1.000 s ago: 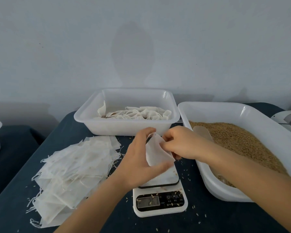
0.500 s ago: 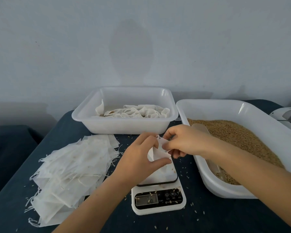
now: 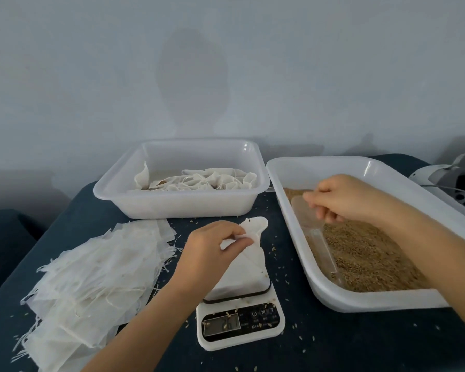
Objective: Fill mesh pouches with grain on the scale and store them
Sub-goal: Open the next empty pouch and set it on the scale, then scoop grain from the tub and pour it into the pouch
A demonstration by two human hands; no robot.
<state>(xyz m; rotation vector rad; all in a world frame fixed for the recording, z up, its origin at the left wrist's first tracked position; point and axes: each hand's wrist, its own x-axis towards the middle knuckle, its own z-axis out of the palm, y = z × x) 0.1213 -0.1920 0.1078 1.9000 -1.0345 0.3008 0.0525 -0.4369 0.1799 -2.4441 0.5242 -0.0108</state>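
Note:
My left hand (image 3: pixel 208 252) pinches the top edge of an empty white mesh pouch (image 3: pixel 249 253) that rests on the platform of the white kitchen scale (image 3: pixel 240 320). My right hand (image 3: pixel 338 198) hovers over the grain (image 3: pixel 365 253) in the large white tray (image 3: pixel 360 300) on the right, fingers curled just above the bowl end of a clear plastic scoop (image 3: pixel 316 234) lying in the grain. Whether it touches the scoop I cannot tell. A heap of empty pouches (image 3: pixel 91 269) lies to the left.
A white tub (image 3: pixel 180 204) behind the scale holds several filled pouches. Loose grains are scattered on the dark blue table cover (image 3: pixel 333 342). A white and grey device (image 3: pixel 451 181) sits at the far right edge.
My right hand has let go of the pouch and moved right, over the grain tray to the scoop. My left hand still holds the pouch, now lower on the scale.

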